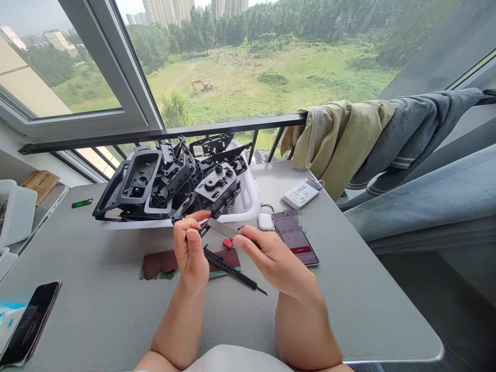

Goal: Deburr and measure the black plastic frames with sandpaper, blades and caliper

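Note:
My left hand [191, 253] is closed on a small black plastic part [203, 231], raised above the table near the basket. Wrapped round the handle end of a flat metal file [222, 227] is my right hand [277, 261]. The file's grey blade points left, its tip at the black part; whether they touch is hard to tell. Below the hands a black caliper [236, 274] lies aslant across strips of brown sandpaper [155, 264]. A small red piece [228, 243] sits just beneath the file.
A white basket [253, 201] heaped with black plastic housings [219, 181] stands at the back. To the right are a phone [296, 237] running a timer, a white earbud case [265, 222] and a white device [302, 194]. A green lighter [82, 203] and another phone [33, 320] lie left.

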`<state>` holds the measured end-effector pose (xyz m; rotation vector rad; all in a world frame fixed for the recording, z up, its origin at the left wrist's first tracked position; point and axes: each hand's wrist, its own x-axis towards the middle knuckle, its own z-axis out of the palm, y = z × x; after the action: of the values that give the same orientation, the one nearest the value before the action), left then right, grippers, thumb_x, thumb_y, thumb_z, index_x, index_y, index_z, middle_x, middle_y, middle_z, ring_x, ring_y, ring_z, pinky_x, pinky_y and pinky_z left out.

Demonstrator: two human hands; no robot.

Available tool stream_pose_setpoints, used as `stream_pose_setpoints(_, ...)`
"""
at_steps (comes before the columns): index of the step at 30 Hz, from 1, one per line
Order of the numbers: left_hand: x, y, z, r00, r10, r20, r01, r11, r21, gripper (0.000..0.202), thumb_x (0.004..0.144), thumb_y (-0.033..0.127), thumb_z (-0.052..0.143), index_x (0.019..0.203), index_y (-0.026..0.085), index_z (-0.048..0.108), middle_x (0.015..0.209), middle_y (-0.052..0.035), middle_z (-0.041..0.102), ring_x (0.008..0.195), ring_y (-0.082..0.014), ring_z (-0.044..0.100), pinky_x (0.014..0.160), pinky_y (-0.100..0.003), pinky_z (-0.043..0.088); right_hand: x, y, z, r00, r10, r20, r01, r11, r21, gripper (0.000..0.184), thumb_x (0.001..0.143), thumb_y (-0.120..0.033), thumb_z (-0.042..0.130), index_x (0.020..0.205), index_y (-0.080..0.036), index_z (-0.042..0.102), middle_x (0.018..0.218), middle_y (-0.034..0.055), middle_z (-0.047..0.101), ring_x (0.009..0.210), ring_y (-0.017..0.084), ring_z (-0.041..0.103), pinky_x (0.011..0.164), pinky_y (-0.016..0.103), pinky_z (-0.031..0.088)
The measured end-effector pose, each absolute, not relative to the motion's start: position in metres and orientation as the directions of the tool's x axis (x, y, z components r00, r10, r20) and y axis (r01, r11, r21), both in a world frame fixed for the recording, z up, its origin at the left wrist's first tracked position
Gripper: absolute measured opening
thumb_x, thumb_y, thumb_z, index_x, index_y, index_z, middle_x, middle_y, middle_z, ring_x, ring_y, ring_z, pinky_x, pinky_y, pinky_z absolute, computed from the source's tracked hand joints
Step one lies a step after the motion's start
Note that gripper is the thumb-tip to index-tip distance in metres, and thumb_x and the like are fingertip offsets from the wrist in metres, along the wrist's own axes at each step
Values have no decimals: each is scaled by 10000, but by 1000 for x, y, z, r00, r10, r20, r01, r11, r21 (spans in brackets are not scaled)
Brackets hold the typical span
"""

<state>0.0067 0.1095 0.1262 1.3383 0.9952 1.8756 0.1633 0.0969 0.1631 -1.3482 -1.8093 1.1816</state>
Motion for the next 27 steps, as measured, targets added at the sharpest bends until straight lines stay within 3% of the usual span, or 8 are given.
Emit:
stream_pose_setpoints(13, 6, 111, 127, -367, 842, 396, -44, -441, 896, 320, 913, 538, 521, 830, 231, 553, 973, -33, 691, 947, -171, 636, 847, -309, 478, 160, 98, 162, -274, 962, -16, 421, 105, -901, 381, 976, -440, 398, 661, -227, 422, 519, -50, 446, 518, 123, 411, 505, 257, 258)
stream_pose_setpoints(21, 8, 114, 133, -370, 873, 318, -210, -411, 887, 332, 893, 526, 563, 786, 212, 567, 891, -26, 694, 862, -153, 660, 760, -284, 547, 164, 98, 157, -265, 964, 1, 261, 73, -962, 406, 969, -490, 424, 676, -210, 449, 562, -48, 412, 533, 106, 365, 501, 253, 261)
stream_pose_setpoints(27, 3, 120, 132, -395, 900, 185, -243, -296, 924, 369, 672, 391, 827, 687, 199, 512, 752, 14, 679, 730, -133, 659, 685, -264, 564, 166, 101, 152, -98, 993, 70, 58, 76, -995, 493, 922, -624, 457, 710, -192, 564, 591, -20, 438, 527, 106, 351, 443, 251, 244)
